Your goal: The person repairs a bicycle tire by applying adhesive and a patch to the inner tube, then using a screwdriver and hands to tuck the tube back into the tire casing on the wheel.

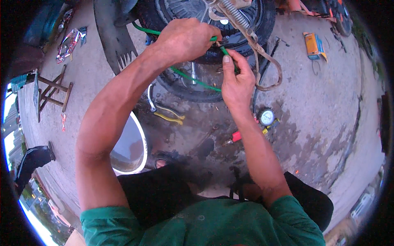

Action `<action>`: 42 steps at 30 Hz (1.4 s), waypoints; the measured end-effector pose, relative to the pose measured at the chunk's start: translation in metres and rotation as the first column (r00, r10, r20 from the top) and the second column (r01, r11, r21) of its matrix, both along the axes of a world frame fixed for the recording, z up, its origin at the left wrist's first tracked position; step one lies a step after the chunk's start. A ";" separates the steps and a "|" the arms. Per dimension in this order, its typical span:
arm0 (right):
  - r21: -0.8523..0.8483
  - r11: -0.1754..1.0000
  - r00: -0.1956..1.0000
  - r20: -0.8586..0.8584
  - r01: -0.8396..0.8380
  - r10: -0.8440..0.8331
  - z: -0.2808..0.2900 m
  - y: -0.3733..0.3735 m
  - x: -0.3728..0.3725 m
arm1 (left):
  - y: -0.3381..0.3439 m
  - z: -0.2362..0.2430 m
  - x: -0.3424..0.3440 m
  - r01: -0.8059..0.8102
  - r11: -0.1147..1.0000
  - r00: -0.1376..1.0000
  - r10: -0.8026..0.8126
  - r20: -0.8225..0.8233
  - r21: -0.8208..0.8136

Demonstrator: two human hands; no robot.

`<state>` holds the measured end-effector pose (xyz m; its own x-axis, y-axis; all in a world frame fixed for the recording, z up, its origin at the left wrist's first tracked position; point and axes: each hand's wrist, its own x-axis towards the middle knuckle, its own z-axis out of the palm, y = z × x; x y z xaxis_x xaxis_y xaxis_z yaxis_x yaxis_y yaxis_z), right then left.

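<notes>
My left hand (186,41) is closed around a thin green hose (196,80), near one end that sticks out past its fingers. Lower and to the right, my right hand (239,78) pinches another green end between thumb and fingers. The two ends almost meet, with a small brownish piece between them that I cannot make out. The hose loops behind my left wrist. Both hands are in front of a wheel with a black tire (254,35). A dirty metal arm with a coil spring (236,14) crosses the wheel beside them.
Below the wheel lie a socket wrench (193,74), a curved wrench (151,97) and yellow-handled pliers (170,115). A white-rimmed basin (143,141) stands by my left arm, a pressure gauge (267,117) by my right. Farther out are a folding stool (53,92) and an orange-blue box (315,46).
</notes>
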<state>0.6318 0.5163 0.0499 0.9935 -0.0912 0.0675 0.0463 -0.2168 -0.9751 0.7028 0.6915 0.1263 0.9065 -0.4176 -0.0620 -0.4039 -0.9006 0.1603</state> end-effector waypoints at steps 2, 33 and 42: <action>-0.041 0.999 0.999 0.027 0.021 -0.019 -0.007 0.001 0.001 | 0.000 -0.002 0.000 -0.008 1.000 1.000 0.008 0.011 0.011; -0.291 0.954 0.976 0.218 0.076 -0.011 -0.013 0.009 0.029 | -0.009 -0.015 -0.002 0.075 0.997 0.995 -0.074 0.071 -0.020; -0.227 0.974 0.986 0.163 0.013 0.025 0.001 0.004 0.028 | -0.004 -0.013 -0.005 0.028 1.000 0.996 -0.027 0.086 -0.008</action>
